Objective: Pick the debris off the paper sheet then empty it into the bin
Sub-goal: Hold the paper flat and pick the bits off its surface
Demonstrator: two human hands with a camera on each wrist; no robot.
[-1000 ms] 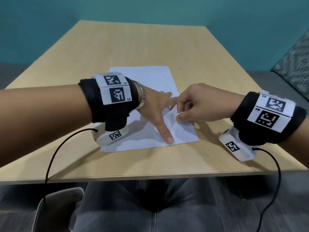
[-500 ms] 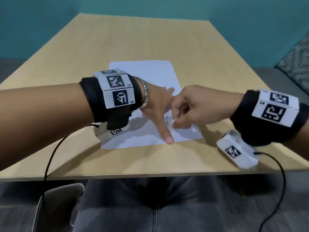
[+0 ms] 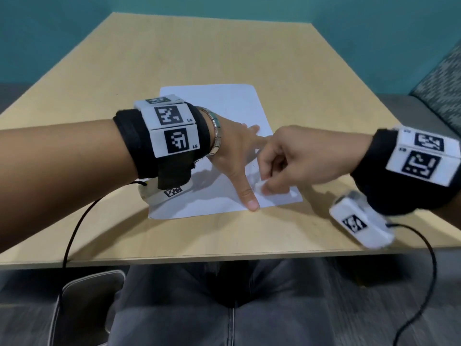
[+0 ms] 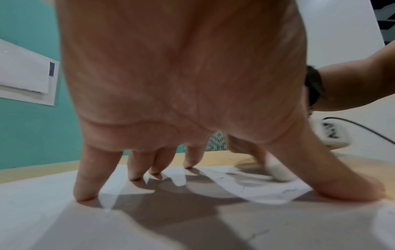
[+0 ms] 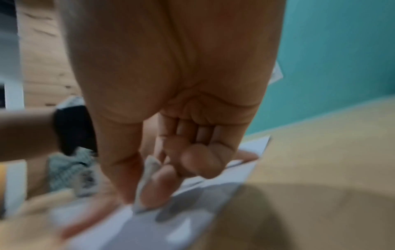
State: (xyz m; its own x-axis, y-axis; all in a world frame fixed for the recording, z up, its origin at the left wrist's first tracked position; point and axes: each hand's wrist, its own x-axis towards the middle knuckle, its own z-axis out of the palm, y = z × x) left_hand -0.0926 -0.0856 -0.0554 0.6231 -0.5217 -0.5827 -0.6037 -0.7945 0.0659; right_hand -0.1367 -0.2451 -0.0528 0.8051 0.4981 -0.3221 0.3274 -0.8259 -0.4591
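1. Left hand (image 3: 233, 156): spread flat, fingertips (image 4: 85, 194) + thumb pressing the white rectangular paper sheet (image 3: 224, 106) onto the light wooden table (image 3: 199, 51). Holds nothing.
2. Right hand (image 3: 294, 158): thumb + forefinger pinching a small white crumpled scrap of debris (image 3: 260, 184), low over the sheet's near right part, just beside the left thumb. Other fingers curled in.
3. Risk: pinch is shallow and the scrap looks light, so it could slip out on the way to the bin. Bin not in view, so the carry may be long.
4. Risk: if the pinch catches the sheet w/ the scrap, the sheet lifts or creases; left hand pressing down helps.
5. Risk: hands are v. close, so they could bump on lift-off.
6. Other debris: faint specks near the thumb in the left wrist view; too blurred to tell what.
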